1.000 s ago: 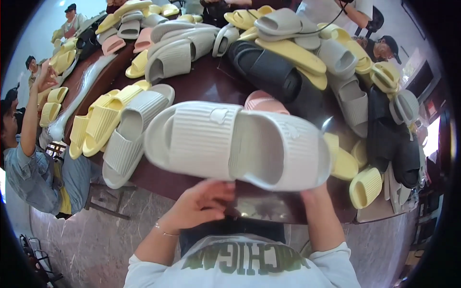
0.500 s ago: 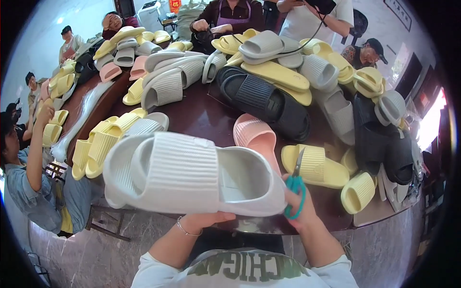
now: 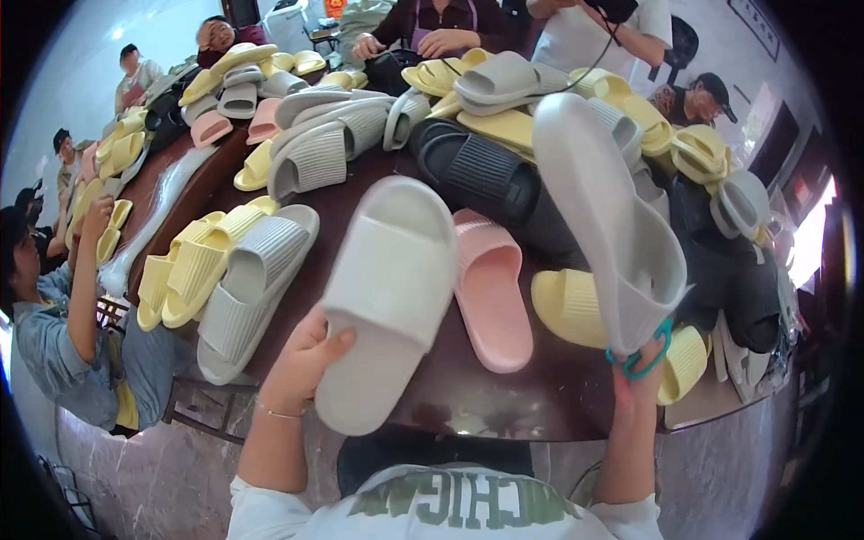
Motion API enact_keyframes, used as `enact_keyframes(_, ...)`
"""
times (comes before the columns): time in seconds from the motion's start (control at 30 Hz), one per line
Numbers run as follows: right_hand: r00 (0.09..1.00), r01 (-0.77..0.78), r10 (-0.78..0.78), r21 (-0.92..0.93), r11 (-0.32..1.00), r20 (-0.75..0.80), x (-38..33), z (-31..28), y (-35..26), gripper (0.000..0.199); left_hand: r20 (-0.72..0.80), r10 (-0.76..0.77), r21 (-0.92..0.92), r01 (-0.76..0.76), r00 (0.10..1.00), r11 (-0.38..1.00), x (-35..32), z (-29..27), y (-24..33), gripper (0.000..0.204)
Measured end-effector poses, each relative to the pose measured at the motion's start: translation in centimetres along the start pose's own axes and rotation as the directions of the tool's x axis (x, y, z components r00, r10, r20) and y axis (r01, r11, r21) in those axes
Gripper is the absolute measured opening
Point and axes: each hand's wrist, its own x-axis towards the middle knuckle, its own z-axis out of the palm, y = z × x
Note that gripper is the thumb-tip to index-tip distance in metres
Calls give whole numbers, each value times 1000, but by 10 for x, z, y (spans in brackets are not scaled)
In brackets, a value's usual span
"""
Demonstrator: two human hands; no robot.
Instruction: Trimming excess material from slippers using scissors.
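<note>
Item: pair of pale grey foam slide sandals, separated, one in each hand, held above a dark brown round table [image 3: 378, 193].

Left slide [image 3: 385, 292]: smooth, broad strap, thick sole, blurred. Long axis runs from about 7 o'clock at the heel to 1 o'clock at the toe, upper side facing the wearer. The left hand [image 3: 301, 360] clamps the heel end, thumb across the footbed, fingers wrapped behind.

Right slide [image 3: 610, 216]: same colour, seen sole-out and tilted. Long axis runs from 5 o'clock near the grip to 11 o'clock at the far tip. The right hand [image 3: 637, 373] pinches its lower end, fingers closed, with teal-handled scissors [image 3: 641, 353] looped in the same grip.

On the table beneath: pink slide [image 3: 490, 288] at 12 o'clock of the left hand, yellow slides [image 3: 567, 306], black ribbed slide [image 3: 477, 175], grey ribbed slides [image 3: 252, 288] at 10 o'clock.

Signs: framed wall panels [image 3: 765, 117] at 2 o'clock, dark rectangles, detail too small to tell.
</note>
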Motion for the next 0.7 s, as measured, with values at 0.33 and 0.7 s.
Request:
enact_keyframes(0.33, 987, 149, -115, -407, 901, 108, 19, 34, 12, 39, 394, -216, 916, -360, 894, 177, 20, 2, 17, 31)
enact_keyframes(0.7, 992, -32, 81, -428, 903, 97, 7, 57, 44, 40, 572, 233, 802, -596, 786, 42, -8, 31, -5, 40)
